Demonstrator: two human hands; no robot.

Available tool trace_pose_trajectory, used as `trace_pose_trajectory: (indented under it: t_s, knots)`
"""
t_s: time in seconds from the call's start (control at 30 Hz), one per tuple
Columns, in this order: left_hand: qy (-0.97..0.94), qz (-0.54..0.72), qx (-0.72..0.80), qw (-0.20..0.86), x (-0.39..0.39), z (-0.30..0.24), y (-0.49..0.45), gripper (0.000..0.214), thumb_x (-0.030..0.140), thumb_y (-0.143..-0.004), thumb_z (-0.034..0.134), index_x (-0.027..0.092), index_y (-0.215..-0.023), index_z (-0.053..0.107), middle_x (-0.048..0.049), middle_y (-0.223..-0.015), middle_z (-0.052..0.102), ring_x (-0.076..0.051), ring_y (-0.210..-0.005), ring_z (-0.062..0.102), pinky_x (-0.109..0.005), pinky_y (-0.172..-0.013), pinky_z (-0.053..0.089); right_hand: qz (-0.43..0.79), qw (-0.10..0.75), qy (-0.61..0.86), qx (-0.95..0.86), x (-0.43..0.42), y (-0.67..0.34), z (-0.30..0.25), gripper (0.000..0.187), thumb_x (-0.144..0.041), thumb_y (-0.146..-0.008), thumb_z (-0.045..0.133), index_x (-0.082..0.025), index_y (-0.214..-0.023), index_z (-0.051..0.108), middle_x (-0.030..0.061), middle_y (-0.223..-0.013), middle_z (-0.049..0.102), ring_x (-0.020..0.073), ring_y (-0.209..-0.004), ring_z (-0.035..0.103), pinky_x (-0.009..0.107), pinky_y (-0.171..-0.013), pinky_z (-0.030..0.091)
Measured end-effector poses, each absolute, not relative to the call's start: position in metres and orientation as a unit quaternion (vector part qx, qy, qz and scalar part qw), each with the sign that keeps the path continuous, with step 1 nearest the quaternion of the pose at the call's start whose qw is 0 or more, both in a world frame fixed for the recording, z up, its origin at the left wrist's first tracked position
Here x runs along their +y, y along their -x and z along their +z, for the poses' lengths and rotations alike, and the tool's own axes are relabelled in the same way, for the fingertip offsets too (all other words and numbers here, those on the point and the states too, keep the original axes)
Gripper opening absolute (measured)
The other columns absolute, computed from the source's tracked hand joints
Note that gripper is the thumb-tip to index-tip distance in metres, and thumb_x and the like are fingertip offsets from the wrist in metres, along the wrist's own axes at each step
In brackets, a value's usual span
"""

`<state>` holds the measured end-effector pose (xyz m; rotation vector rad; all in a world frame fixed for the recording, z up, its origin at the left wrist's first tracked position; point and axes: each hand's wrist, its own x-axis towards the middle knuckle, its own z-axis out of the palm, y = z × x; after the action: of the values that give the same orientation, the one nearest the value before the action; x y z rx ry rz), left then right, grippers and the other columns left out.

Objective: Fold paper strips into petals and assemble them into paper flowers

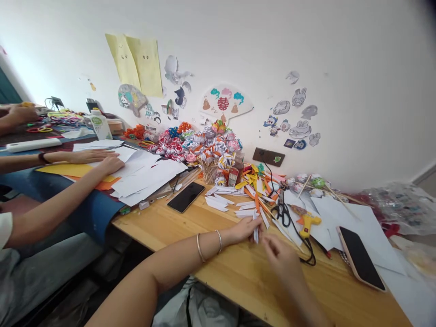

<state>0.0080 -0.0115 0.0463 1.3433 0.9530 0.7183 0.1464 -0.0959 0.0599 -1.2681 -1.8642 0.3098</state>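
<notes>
Just above the wooden table, my left hand (245, 230) pinches a folded white paper strip (255, 232) that stands nearly upright between thumb and fingers. To its right is my right hand (281, 256), fingers curled together and a little blurred. Whether anything is in that hand is hidden. Beyond my left hand, several folded white paper pieces (217, 202) lie in loose rows. Orange and yellow paper strips (258, 184) are heaped behind them. Black-handled scissors (281, 212) and a yellow hot glue gun (309, 223) rest to the right, near my right hand.
A dark phone (185, 197) lies left of the paper pieces, another phone (361, 258) at right on white sheets (354, 222). Crumpled paper balls (204, 145) pile against the wall. At left, a co-worker's hands (111, 165) rest on paper sheets (146, 179); another person's hand (22, 114) is beyond.
</notes>
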Motion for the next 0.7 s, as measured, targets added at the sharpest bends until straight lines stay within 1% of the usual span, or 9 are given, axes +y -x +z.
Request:
trace_pose_trajectory:
  t_s: [0.07,0.13,0.2,0.27,0.43,0.57,0.7]
  knots:
    - [-0.589,0.305,0.413,0.624,-0.012,0.049,-0.008,0.027,0.034,-0.092,0.058,0.016,-0.112,0.060,-0.0057,-0.109,0.065,-0.020,-0.089,0.066,-0.039,-0.076,0.056,0.097,0.438,0.535,-0.716,-0.078,-0.173,0.053,0.039,-0.050,-0.084,0.046,-0.019,-0.075,0.068,0.0043,-0.057,0.061,0.0209,-0.050,0.054,0.030,-0.051,0.038]
    - [-0.594,0.298,0.411,0.624,-0.013,0.050,-0.007,0.028,0.034,-0.092,0.058,0.016,-0.113,0.059,-0.0063,-0.110,0.065,-0.020,-0.090,0.065,-0.040,-0.077,0.056,0.086,0.449,0.561,-0.691,-0.069,-0.187,0.047,0.043,-0.051,-0.085,0.042,-0.018,-0.072,0.066,0.0009,-0.048,0.051,0.0193,-0.045,0.047,0.030,-0.049,0.034]
    - [-0.598,0.294,0.408,0.624,-0.012,0.049,-0.008,0.028,0.034,-0.092,0.058,0.016,-0.113,0.059,-0.0063,-0.112,0.064,-0.021,-0.092,0.065,-0.040,-0.078,0.056,0.080,0.457,0.579,-0.671,-0.066,-0.190,0.042,0.043,-0.048,-0.087,0.038,-0.016,-0.078,0.065,0.0000,-0.049,0.050,0.0188,-0.047,0.046,0.028,-0.049,0.033]
    - [-0.604,0.291,0.403,0.623,-0.012,0.049,-0.008,0.028,0.034,-0.092,0.058,0.016,-0.114,0.059,-0.0066,-0.112,0.064,-0.020,-0.091,0.065,-0.040,-0.078,0.056,0.089,0.446,0.574,-0.681,-0.066,-0.186,0.039,0.041,-0.046,-0.086,0.040,-0.016,-0.078,0.066,-0.0006,-0.050,0.051,0.0178,-0.047,0.047,0.028,-0.049,0.033]
    - [-0.619,0.292,0.398,0.611,-0.012,0.048,-0.008,0.028,0.034,-0.092,0.058,0.016,-0.114,0.059,-0.0067,-0.112,0.064,-0.020,-0.091,0.065,-0.040,-0.078,0.056,0.107,0.413,0.550,-0.718,-0.065,-0.180,0.039,0.031,-0.039,-0.087,0.046,-0.018,-0.077,0.067,-0.0001,-0.057,0.057,0.0155,-0.053,0.050,0.027,-0.056,0.038]
    - [-0.624,0.294,0.396,0.606,-0.010,0.047,-0.007,0.028,0.034,-0.092,0.058,0.016,-0.114,0.059,-0.0065,-0.111,0.064,-0.020,-0.091,0.065,-0.040,-0.077,0.056,0.117,0.401,0.562,-0.714,-0.059,-0.185,0.035,0.026,-0.039,-0.093,0.055,-0.016,-0.084,0.063,-0.0026,-0.066,0.058,0.0120,-0.056,0.053,0.027,-0.059,0.044]
    - [-0.626,0.290,0.394,0.607,-0.005,0.044,-0.007,0.028,0.034,-0.092,0.057,0.016,-0.113,0.059,-0.0064,-0.110,0.064,-0.020,-0.089,0.065,-0.039,-0.076,0.056,0.128,0.403,0.582,-0.694,-0.052,-0.191,0.027,0.024,-0.037,-0.095,0.056,-0.014,-0.090,0.061,-0.0012,-0.078,0.061,0.0120,-0.063,0.058,0.028,-0.062,0.051]
